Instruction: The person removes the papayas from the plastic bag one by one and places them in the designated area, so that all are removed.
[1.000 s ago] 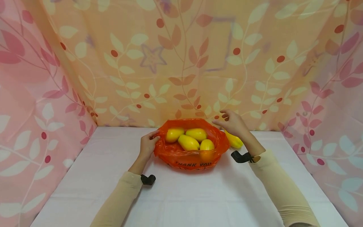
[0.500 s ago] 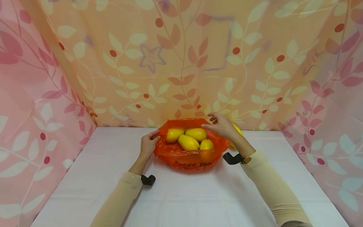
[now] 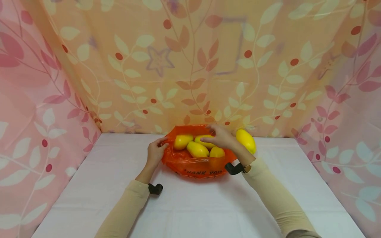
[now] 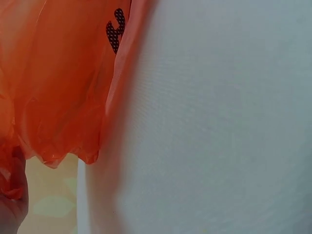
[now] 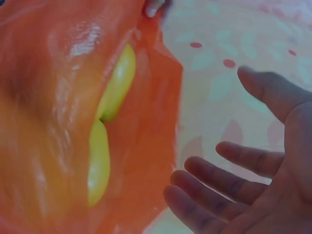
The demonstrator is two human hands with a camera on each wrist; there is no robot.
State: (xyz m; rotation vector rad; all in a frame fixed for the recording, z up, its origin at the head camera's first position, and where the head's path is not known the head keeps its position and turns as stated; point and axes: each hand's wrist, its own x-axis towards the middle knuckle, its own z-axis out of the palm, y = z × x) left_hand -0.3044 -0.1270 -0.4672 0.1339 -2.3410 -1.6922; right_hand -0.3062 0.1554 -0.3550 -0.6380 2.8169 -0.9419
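Observation:
An orange plastic bag (image 3: 181,165) printed THANK YOU sits with its mouth spread, holding several yellow mangoes (image 3: 197,149). My left hand (image 3: 154,152) pinches the bag's left rim; in the left wrist view the thumb (image 4: 18,175) lies against the crumpled plastic (image 4: 58,97). Over the bag's right side hovers my right hand (image 3: 221,137), fingers spread and holding nothing. The right wrist view shows that same hand (image 5: 263,185) apart from the bag, with two mangoes (image 5: 119,85) visible past its edge. Another mango (image 3: 246,141) lies outside, just right of the bag.
A white cloth (image 3: 190,208) covers the table. Behind it hangs a floral curtain (image 3: 134,82), and pink floral sheets (image 3: 23,132) close off both sides. Each wrist wears a black camera mount (image 3: 155,189).
My right hand has moved left and slightly down, from beside the bag to over its right part, uncovering the mango outside. My left hand keeps its hold on the rim.

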